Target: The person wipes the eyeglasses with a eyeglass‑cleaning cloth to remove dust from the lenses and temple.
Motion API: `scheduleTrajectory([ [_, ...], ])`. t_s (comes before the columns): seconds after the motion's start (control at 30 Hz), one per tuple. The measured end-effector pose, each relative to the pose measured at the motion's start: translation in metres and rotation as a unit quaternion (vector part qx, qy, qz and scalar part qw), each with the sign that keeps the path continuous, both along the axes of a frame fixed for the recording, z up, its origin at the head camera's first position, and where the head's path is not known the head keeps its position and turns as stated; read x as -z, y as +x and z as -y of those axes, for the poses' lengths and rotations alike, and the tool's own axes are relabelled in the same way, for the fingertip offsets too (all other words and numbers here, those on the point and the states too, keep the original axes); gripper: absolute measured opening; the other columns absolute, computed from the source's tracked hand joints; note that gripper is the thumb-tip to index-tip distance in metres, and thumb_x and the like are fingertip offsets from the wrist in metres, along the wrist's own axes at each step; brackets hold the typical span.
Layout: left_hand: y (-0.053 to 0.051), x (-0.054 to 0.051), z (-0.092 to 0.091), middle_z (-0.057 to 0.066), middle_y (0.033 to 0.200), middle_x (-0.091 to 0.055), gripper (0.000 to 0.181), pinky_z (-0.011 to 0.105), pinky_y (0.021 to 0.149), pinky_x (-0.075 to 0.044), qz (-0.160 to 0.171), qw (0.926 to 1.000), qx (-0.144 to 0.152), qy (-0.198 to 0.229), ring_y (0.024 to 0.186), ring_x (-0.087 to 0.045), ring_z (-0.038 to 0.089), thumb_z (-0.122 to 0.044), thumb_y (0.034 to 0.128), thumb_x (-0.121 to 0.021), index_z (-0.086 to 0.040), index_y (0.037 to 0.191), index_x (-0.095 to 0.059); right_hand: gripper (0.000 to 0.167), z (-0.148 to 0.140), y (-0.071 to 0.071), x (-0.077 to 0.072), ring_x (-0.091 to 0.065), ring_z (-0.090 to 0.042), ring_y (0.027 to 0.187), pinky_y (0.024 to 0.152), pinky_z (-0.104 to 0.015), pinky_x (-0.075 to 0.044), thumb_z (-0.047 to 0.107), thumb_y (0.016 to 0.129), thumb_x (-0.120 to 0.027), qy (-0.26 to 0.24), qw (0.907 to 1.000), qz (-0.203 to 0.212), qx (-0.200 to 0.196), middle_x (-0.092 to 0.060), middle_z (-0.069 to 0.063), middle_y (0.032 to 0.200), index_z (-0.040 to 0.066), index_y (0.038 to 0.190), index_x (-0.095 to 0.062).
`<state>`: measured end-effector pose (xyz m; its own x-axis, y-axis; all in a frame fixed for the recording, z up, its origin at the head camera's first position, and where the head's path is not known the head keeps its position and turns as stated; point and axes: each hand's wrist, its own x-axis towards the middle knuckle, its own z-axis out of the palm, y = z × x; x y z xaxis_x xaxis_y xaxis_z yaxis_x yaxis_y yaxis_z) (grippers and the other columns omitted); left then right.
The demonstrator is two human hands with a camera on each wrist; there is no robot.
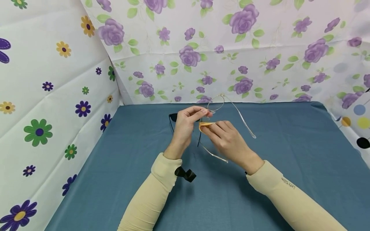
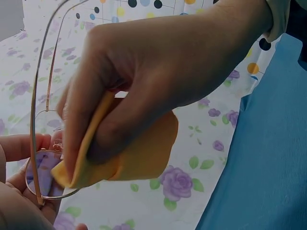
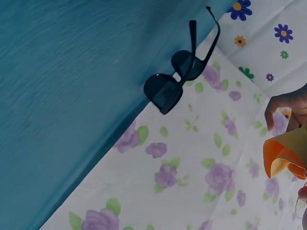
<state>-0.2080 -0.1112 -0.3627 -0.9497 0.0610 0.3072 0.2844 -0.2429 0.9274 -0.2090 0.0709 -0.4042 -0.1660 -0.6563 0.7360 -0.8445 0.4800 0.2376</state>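
Note:
My left hand pinches a pair of thin wire-framed eyeglasses near the middle, holding them above the table. One temple stretches out to the right and the other hangs toward me. A folded orange-yellow cloth is gripped between the thumb and fingers of my right hand. In the left wrist view the cloth meets the edge of the nearer round lens; the fingers hide part of that contact. Behind the left hand lie black sunglasses, seen whole in the right wrist view.
A blue cloth covers the table. Flowered white sheets hang behind it and along the left side. A black strap sticks out from the left sleeve cuff.

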Motion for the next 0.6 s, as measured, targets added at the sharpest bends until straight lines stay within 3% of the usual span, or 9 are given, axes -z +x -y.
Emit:
scheduleTrajectory([
  [0.33, -0.003, 0.005, -0.001, 0.0, 0.093, -0.077, 0.012, 0.043, 0.11, -0.046, 0.026, 0.9995, 0.005, -0.017, 0.11, -0.067, 0.027, -0.013, 0.1012, -0.069, -0.007, 0.098, -0.079, 0.046, -0.024, -0.008, -0.001, -0.06, -0.034, 0.089, 0.075, -0.046, -0.053, -0.009, 0.084, -0.081, -0.039, 0.9989, 0.016, 0.019, -0.065, -0.015, 0.106, 0.001, 0.128, -0.071],
  [0.47, -0.004, 0.007, -0.001, 0.001, 0.095, -0.077, 0.013, 0.044, 0.112, -0.045, 0.03, 0.9992, 0.012, -0.025, 0.113, -0.066, 0.028, -0.014, 0.1022, -0.068, -0.006, 0.1, -0.078, 0.045, -0.036, -0.008, 0.002, -0.058, -0.034, 0.085, 0.072, -0.047, -0.051, -0.012, 0.082, -0.081, -0.056, 0.9973, 0.045, 0.017, -0.064, -0.016, 0.101, 0.001, 0.124, -0.072],
  [0.6, -0.006, 0.008, 0.0, 0.001, 0.096, -0.077, 0.015, 0.044, 0.113, -0.044, 0.028, 0.9989, 0.016, -0.034, 0.114, -0.066, 0.027, -0.015, 0.1031, -0.067, -0.005, 0.102, -0.078, 0.039, -0.048, -0.01, 0.001, -0.055, -0.035, 0.079, 0.07, -0.047, -0.044, -0.014, 0.084, -0.077, -0.105, 0.9902, 0.089, 0.023, -0.063, -0.016, 0.094, 0.001, 0.12, -0.074],
])
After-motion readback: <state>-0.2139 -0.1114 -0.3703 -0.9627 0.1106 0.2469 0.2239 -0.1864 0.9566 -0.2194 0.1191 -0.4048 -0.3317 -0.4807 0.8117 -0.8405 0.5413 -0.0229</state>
